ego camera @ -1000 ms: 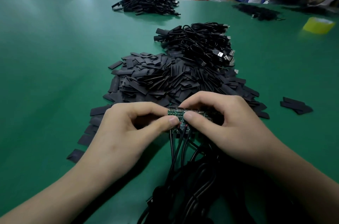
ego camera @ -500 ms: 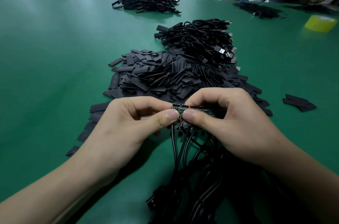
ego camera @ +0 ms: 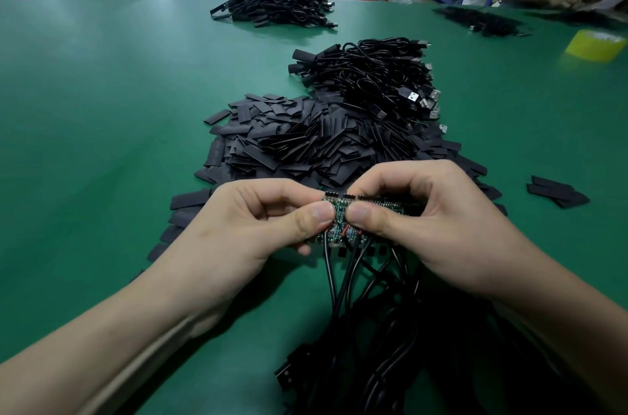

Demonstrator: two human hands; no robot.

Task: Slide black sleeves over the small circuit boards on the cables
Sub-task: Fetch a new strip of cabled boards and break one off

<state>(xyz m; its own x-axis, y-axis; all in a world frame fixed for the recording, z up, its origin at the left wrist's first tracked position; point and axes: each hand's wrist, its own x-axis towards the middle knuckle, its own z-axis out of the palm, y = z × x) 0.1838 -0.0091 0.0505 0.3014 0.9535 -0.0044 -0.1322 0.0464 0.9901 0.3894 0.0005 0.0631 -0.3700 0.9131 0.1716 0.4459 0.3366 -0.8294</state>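
Green matting covers the wide workbench [ego camera: 102, 108], and near its middle lies a loose heap of flat black sleeves [ego camera: 306, 146], with a coiled bundle of black USB leads [ego camera: 373, 81] resting against the heap's far side. A second tangle of black leads [ego camera: 282, 6] sits well beyond that, a yellow roll of tape [ego camera: 596, 46] stands towards the far right, and a few stray sleeves [ego camera: 557, 193] lie apart on the right.

Just on the near side of the heap, both hands hold a row of small green circuit boards [ego camera: 339, 214] above the mat. The left hand [ego camera: 258, 231] pinches the board at the left end of the row between thumb and curled fingers. The right hand [ego camera: 441, 227] is closed round the rest of the row, its thumb pressed to a board beside the left thumb. Neither hand holds a sleeve.

The row runs left to right, but each board's long axis points away from the person. Their free ends, tipped with dark connectors, face the heap, while the thin black cables [ego camera: 343, 278] trail back towards the body. A sleeve would therefore seem to go on from the far end, drawn towards the person. Both hands are close to the heap, and the left looks freer to reach, with loose sleeves just beside it
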